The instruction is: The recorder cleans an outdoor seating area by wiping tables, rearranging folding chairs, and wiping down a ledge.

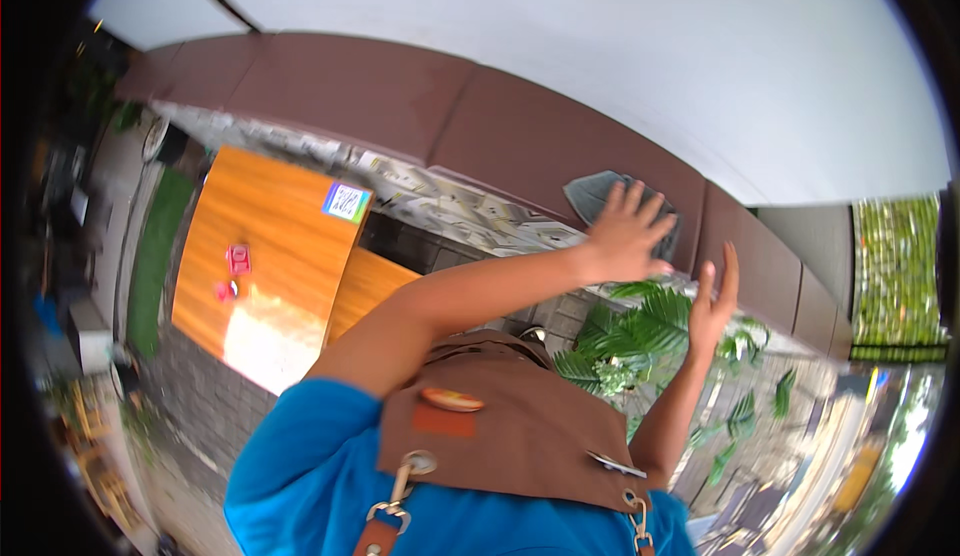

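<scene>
A grey-green cloth (600,190) lies on the brown padded ledge (570,136). Over the cloth, my left hand (631,233) has its fingers spread, palm down; whether it presses on the cloth cannot be told. To the right, beside the ledge's near edge, my right hand (714,301) is raised with its fingers apart and nothing in it. Part of the cloth is hidden under my left hand.
A wooden table (277,226) at the left bears a printed code card (347,202) and small red items (238,259). Green fern-like leaves (652,323) grow below the ledge. A white wall (600,53) rises behind it; paving lies below.
</scene>
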The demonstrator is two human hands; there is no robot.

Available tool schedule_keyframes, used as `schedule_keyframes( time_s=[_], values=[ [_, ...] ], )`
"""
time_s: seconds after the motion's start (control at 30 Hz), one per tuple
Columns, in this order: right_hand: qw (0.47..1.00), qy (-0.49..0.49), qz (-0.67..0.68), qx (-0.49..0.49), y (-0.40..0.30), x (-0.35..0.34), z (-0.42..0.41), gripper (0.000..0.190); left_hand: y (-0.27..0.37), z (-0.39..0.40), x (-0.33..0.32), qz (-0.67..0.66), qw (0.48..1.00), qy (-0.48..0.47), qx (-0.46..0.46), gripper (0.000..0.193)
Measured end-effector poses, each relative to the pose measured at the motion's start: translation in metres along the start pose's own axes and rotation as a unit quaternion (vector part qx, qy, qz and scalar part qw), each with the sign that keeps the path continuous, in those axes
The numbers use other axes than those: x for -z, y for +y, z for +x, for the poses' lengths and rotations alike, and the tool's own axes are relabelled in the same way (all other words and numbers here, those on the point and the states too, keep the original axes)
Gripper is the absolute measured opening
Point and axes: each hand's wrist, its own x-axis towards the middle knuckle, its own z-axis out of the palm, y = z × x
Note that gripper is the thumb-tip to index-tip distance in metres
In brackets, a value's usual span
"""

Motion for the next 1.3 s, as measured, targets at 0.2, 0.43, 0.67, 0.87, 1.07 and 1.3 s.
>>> schedule_keyframes(
  time_s=[0.2,0.43,0.67,0.87,1.07,1.3],
  values=[
    [0.997,-0.061,-0.048,0.019,0.04,-0.027,0.006,0.047,-0.015,0.003,-0.02,0.057,0.996,0.054,0.041,0.055],
    [0.97,-0.015,-0.241,-0.02,0.107,-0.013,0.038,0.055,-0.155,-0.091,0.117,0.173,0.963,0.16,0.134,0.043],
    [0.943,-0.014,-0.333,-0.012,0.111,-0.035,0.035,0.058,-0.131,-0.077,0.095,0.243,0.948,0.14,0.148,0.045],
    [0.981,0.045,0.126,-0.138,0.106,0.0,0.031,0.067,-0.021,-0.016,-0.005,0.152,0.979,0.121,0.065,0.045],
    [0.928,0.097,0.306,-0.187,0.106,0.076,-0.031,0.07,0.081,0.05,-0.099,0.111,0.99,0.082,0.03,0.048],
    [0.918,0.132,0.284,-0.243,0.155,0.151,-0.108,0.065,0.18,0.129,-0.208,0.054,0.998,0.027,0.005,0.05]
  ],
)
